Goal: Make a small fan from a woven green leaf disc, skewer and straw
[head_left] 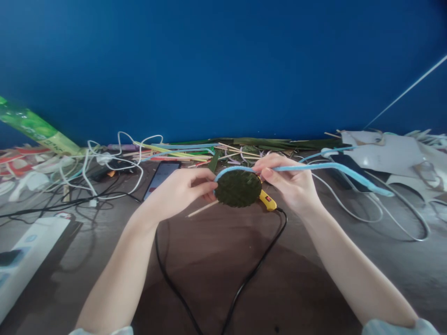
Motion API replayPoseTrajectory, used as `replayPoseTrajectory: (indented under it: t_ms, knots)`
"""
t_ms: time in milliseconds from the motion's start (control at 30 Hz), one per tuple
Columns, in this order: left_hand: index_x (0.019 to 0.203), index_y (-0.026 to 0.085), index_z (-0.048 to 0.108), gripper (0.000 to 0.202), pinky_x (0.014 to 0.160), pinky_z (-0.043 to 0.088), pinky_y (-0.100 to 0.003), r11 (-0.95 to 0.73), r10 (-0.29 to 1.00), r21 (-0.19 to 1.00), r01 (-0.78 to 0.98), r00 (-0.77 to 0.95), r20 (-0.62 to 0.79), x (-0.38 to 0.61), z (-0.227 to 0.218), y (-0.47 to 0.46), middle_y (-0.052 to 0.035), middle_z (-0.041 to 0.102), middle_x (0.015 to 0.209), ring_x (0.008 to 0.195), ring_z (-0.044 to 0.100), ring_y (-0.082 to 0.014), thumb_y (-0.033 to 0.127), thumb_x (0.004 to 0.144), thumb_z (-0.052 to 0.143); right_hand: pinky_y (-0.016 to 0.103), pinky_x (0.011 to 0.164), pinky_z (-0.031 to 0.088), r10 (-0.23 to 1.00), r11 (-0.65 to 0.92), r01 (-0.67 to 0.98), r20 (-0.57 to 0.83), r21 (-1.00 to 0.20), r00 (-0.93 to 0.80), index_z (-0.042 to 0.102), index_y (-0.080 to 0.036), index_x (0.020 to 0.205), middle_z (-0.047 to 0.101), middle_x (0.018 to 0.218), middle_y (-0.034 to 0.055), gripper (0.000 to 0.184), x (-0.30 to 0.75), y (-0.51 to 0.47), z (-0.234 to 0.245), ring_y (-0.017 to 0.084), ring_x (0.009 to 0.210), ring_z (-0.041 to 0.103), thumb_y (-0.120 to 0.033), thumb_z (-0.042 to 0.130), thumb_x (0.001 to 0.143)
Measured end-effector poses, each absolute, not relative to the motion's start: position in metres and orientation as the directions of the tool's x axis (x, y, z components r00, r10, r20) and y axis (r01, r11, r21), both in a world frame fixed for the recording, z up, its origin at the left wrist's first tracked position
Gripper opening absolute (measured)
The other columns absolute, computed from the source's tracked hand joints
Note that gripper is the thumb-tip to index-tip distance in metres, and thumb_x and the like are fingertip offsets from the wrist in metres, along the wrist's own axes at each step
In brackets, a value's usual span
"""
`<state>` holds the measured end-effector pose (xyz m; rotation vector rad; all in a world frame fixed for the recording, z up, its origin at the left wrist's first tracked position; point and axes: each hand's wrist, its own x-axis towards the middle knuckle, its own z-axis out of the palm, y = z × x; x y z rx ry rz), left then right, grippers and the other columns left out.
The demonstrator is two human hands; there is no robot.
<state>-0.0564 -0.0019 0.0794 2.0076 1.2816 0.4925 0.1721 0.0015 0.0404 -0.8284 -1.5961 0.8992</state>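
Between my two hands is a dark green round disc (238,188), held above the table. A light blue pipe cleaner (324,166) follows the disc's upper edge and runs out past my right hand, its free end drooping to the right. My left hand (190,188) pinches the disc's left edge along with the pipe cleaner's end. At the upper right edge, thumb and fingers of my right hand (284,179) close on the pipe cleaner. Behind the disc shows a yellow tool handle (268,201) with a black cord. A thin wooden stick (201,209) pokes out at lower left.
A phone (162,174) lies left of my hands among tangled white cables. The white power strip (35,256) is at the left, below a tilted green bottle (38,128). Sticks and green strips line the blue wall (223,70). White sheets (380,151) lie at right.
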Motion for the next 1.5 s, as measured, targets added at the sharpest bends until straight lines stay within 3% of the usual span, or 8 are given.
replayPoseTrajectory:
  t_ms: [167,400,733,1033,1500]
  knots:
    - [0.077,0.019,0.061,0.022,0.067,0.048,-0.022,-0.259,0.895,0.757,0.599,0.444,-0.045,-0.0564,0.0793,-0.0015,0.0014,0.069,0.071,0.069,0.065,-0.0142,0.038,0.082,0.051,0.030,0.071,0.048,0.890,0.438,0.039,0.427,-0.898,-0.161,0.066,-0.025,0.078,0.066,0.088,0.0012,0.011,0.1717,0.0028,0.0368,0.015,0.083,0.059,-0.034,0.060,0.079]
    - [0.077,0.018,0.061,0.020,0.066,0.048,-0.020,-0.240,0.887,0.794,0.558,0.458,-0.054,-0.0556,0.0791,0.0004,0.0022,0.068,0.069,0.067,0.065,-0.0130,0.036,0.081,0.052,0.024,0.055,0.046,0.911,0.394,0.003,0.390,-0.919,-0.136,0.067,-0.026,0.081,0.066,0.079,-0.0005,0.011,0.1715,0.0048,0.0329,0.011,0.065,0.057,-0.035,0.061,0.079]
    - [0.076,0.018,0.061,0.018,0.065,0.048,-0.019,-0.214,0.887,0.820,0.531,0.457,-0.064,-0.0560,0.0785,0.0005,0.0027,0.068,0.068,0.067,0.064,-0.0122,0.034,0.082,0.053,0.025,0.063,0.049,0.867,0.496,0.088,0.488,-0.864,-0.099,0.067,-0.026,0.082,0.068,0.083,-0.0014,0.007,0.1691,0.0016,0.0359,0.011,0.073,0.061,-0.025,0.061,0.080]
    - [0.076,0.018,0.061,0.017,0.064,0.049,-0.020,-0.195,0.885,0.848,0.492,0.462,-0.064,-0.0537,0.0773,0.0012,0.0025,0.067,0.067,0.066,0.064,-0.0125,0.033,0.081,0.054,0.025,0.064,0.055,0.877,0.480,0.115,0.470,-0.870,-0.101,0.065,-0.024,0.079,0.070,0.084,-0.0020,0.013,0.1700,0.0001,0.0392,0.013,0.076,0.066,-0.019,0.070,0.069]
    - [0.076,0.018,0.062,0.021,0.064,0.047,-0.019,-0.241,0.882,0.834,0.496,0.470,-0.025,-0.0521,0.0797,0.0005,0.0018,0.067,0.070,0.067,0.061,-0.0112,0.028,0.084,0.046,0.027,0.062,0.056,0.873,0.482,0.157,0.489,-0.862,0.007,0.066,-0.024,0.077,0.070,0.079,-0.0016,0.009,0.1714,0.0069,0.0320,0.013,0.070,0.065,-0.027,0.070,0.070]
